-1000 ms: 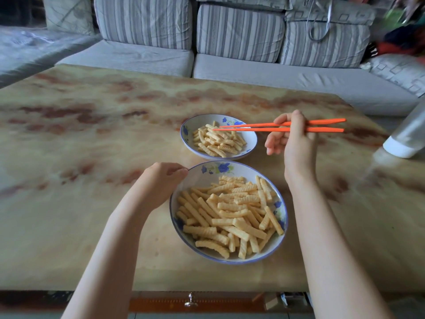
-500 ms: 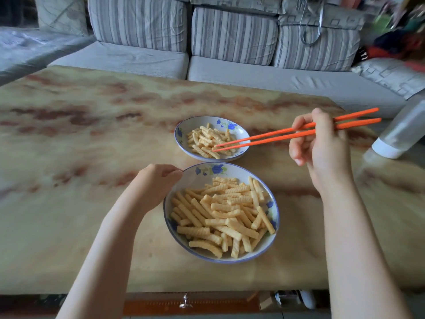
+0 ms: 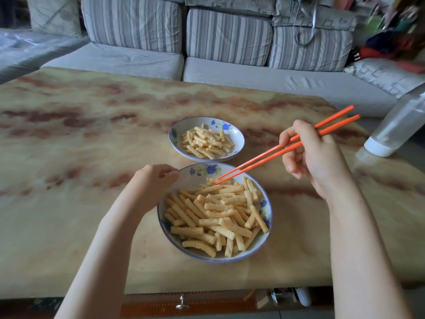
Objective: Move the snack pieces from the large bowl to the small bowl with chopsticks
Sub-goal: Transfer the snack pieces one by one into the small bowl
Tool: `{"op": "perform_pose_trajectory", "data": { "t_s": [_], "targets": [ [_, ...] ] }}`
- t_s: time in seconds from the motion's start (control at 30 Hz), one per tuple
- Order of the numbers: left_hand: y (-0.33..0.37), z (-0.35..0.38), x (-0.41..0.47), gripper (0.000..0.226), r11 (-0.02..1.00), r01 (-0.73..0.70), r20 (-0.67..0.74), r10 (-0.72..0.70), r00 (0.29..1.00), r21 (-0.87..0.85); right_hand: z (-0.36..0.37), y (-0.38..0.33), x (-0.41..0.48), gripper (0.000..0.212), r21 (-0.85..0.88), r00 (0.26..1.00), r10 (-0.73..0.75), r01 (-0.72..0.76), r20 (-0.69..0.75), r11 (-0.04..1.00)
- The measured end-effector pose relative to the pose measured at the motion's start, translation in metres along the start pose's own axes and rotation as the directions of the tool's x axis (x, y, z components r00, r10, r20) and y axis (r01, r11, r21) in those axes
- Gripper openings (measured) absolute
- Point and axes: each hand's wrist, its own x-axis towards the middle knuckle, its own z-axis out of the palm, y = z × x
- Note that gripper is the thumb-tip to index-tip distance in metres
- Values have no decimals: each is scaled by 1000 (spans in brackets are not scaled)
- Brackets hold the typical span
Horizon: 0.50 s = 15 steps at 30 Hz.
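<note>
Orange chopsticks [image 3: 264, 161] slant down from my right hand [image 3: 315, 157], which is clenched round them past their middle. Their tips sit slightly parted among the snack pieces [image 3: 218, 215] at the far edge of the large bowl [image 3: 193, 178]. They carry nothing yet. My left hand [image 3: 154, 183] has its fingers curled at that bowl's near-left rim and appears to pinch it to steady it. The small bowl [image 3: 236, 134] stands just beyond, almost touching, with a thinner layer of pieces already in it.

From this head view, the only one I have, I see several risks:
- The ridged sticks look light and brittle, so too hard a squeeze could snap one and too loose a pinch could let it roll out of the tips.
- The pieces lie crossed over each other, so lifting one may drag a neighbour over the rim onto the table [image 3: 69, 203].
- With the grip so far back, the tips may scissor past each other.
- A tug from the left hand could tilt the bowl.
- A clear bottle [image 3: 395, 130] stands near the right hand, and a wide swing could knock it.

I can read no writing or brand anywhere. The bowls carry only blue flower prints, and I can make out no label on the bottle.
</note>
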Motion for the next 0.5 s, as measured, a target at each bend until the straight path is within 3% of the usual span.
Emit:
{"op": "perform_pose_trajectory", "data": {
  "t_s": [0.27,0.5],
  "targets": [
    [-1,2,2,20,1000,-4,-10,4,1000,21,4,-2,2,43,139,994,5,11,-111,990],
    [0,1,2,16,999,-18,-7,18,1000,36,16,2,8,42,317,951,-13,115,-308,941]
  ]
}}
